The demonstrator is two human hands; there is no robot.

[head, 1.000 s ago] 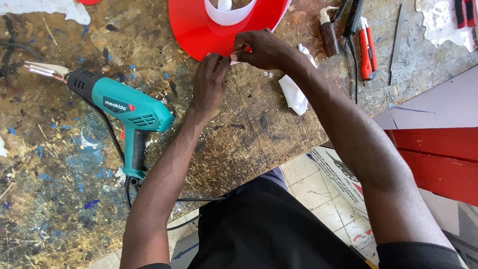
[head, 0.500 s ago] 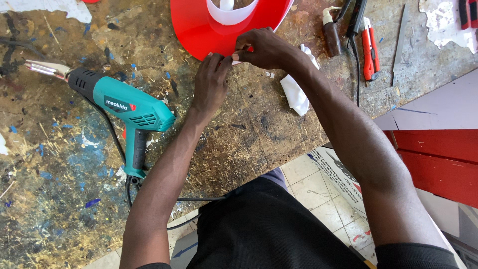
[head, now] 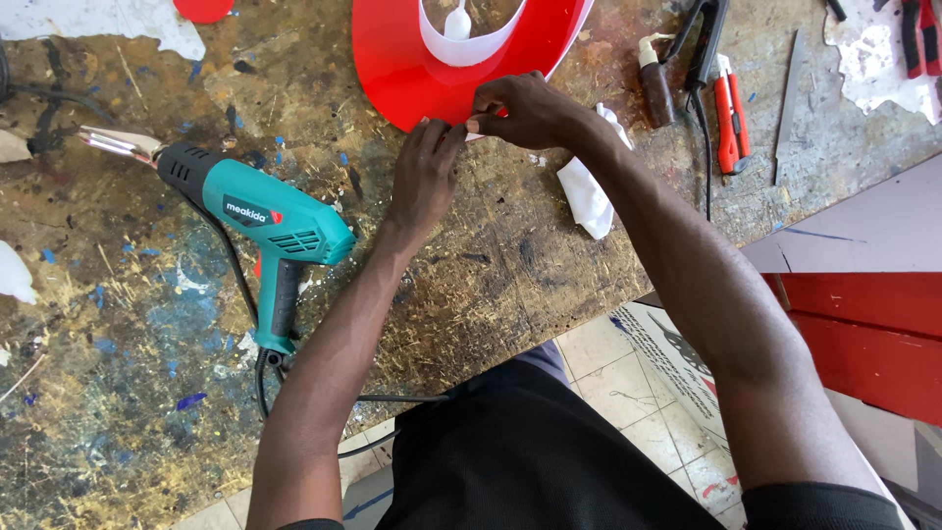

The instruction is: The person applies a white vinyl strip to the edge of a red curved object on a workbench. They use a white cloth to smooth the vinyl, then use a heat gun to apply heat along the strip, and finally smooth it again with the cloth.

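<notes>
Left hand (head: 424, 177): we had it flat, fingers together, at the red curved piece (head: 412, 74) edge.
Right hand (head: 520, 108): pinched something there, probably white film.
Heat gun (head: 260, 221): lay just left.

This is a workshop, probably one for signs or plastics, though little beyond the bench shows. The bench (head: 510, 255) fills most of the frame, its chipboard top scarred and spattered with blue and white paint. A teal heat gun (head: 265, 221) lies at left, its cord (head: 294, 388) trailing off the edge. Upper right lie a red knife (head: 728, 113), pliers (head: 917, 34) and a metal file (head: 788, 93). Red panels (head: 863, 329) lean at right, over a tiled floor (head: 628, 378).
</notes>
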